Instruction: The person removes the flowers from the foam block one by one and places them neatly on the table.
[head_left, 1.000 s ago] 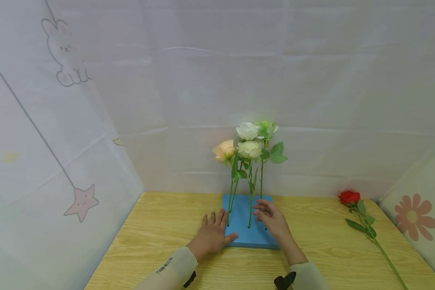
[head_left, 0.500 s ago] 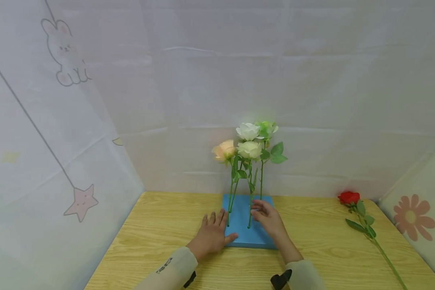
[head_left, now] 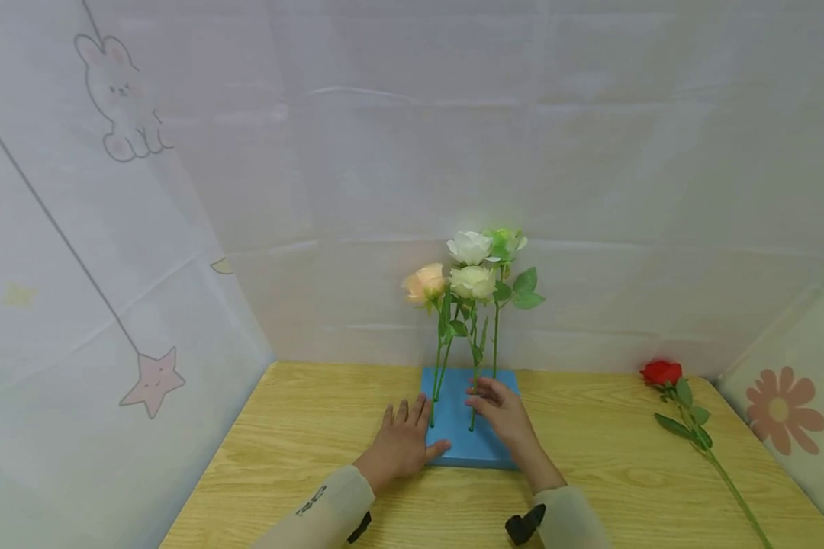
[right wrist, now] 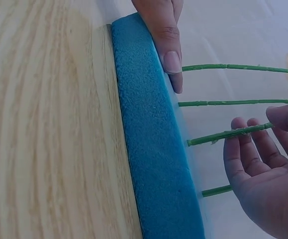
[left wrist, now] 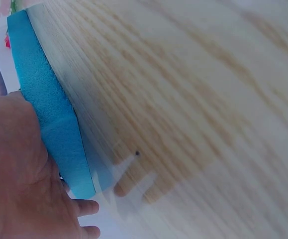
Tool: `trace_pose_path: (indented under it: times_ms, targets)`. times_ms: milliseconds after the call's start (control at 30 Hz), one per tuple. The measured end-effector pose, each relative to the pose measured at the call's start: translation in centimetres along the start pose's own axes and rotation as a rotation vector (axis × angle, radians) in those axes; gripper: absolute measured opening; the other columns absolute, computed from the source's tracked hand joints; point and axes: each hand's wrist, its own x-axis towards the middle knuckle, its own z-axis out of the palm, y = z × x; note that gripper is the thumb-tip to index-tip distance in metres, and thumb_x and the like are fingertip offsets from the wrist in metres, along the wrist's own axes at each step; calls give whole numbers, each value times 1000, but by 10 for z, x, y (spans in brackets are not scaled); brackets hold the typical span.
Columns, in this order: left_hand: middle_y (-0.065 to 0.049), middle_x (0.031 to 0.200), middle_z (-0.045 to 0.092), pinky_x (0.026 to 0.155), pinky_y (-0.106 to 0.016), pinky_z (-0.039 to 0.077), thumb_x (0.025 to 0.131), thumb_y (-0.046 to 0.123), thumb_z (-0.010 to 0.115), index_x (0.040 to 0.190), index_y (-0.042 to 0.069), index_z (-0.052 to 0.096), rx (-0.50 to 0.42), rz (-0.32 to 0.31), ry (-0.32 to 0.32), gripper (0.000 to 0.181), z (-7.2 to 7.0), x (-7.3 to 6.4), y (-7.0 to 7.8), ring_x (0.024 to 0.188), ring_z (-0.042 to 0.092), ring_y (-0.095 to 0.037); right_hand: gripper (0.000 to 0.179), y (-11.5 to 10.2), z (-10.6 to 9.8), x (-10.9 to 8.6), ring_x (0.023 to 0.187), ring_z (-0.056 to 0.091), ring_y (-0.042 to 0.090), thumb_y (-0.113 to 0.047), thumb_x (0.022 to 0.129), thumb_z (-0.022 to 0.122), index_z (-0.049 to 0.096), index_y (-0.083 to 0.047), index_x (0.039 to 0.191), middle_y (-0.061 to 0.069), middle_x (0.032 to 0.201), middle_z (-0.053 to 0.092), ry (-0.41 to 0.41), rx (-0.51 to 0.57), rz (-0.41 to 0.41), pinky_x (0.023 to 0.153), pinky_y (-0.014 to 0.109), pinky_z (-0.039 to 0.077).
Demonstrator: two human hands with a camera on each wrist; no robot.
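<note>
A blue foam block [head_left: 484, 450] bears several upright artificial roses: a peach rose [head_left: 426, 285], a white rose [head_left: 470, 248], a cream rose [head_left: 473, 283] and a green-white rose [head_left: 506, 244]. My left hand [head_left: 400, 450] rests spread over the block's left edge, thumb on its top. My right hand [head_left: 506, 412] holds the cream rose's stem low down, between thumb and fingers. In the right wrist view, the right fingers [right wrist: 233, 154] curl about that stem [right wrist: 223, 135], just above the block. The left wrist view shows the left palm [left wrist: 14, 164] against the block's side.
A red rose [head_left: 661, 374] with a long leafy stem lies on the right of the wooden table [head_left: 302, 427]. Pale printed cloth [head_left: 357, 191] hangs behind and at both sides. The other stems stand close to my right hand.
My right hand has moved left across the block to the cream rose's stem, and its fingers have closed about it. The left hand and the flowers look unmoved.
</note>
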Motion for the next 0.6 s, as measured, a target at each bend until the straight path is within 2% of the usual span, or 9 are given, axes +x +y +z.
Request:
trace_pose_path:
  times_ms: [100, 267, 467, 600]
  targets:
    - [-11, 169, 15, 119, -63, 20, 98, 75, 28, 164, 9, 18, 0, 3, -4, 93, -1, 0, 1, 151, 25, -42, 44, -1, 1, 0, 112, 68, 29, -8, 99, 66, 56, 0, 141, 21, 133, 63, -4, 6, -6, 94, 41, 55]
    - [-11, 169, 15, 119, -63, 20, 99, 74, 28, 164, 9, 17, -9, 5, -10, 93, -5, -2, 2, 151, 25, -42, 38, 1, 3, 1, 105, 70, 24, -8, 100, 65, 60, -1, 137, 19, 123, 68, 2, -2, -5, 93, 39, 56]
    - [-12, 169, 16, 118, -64, 21, 99, 74, 30, 163, 8, 19, -13, 7, -5, 92, -6, -2, 2, 150, 26, -43, 35, 2, 4, 0, 102, 71, 23, -5, 100, 63, 62, 0, 135, 19, 118, 70, 10, 13, -10, 90, 35, 58]
    - [-12, 170, 13, 119, -64, 19, 99, 74, 29, 164, 9, 15, -7, 2, -23, 93, -3, -1, 1, 151, 24, -43, 35, 2, 5, -1, 101, 71, 24, -5, 100, 63, 63, -1, 135, 19, 117, 70, 19, 20, -3, 89, 34, 58]
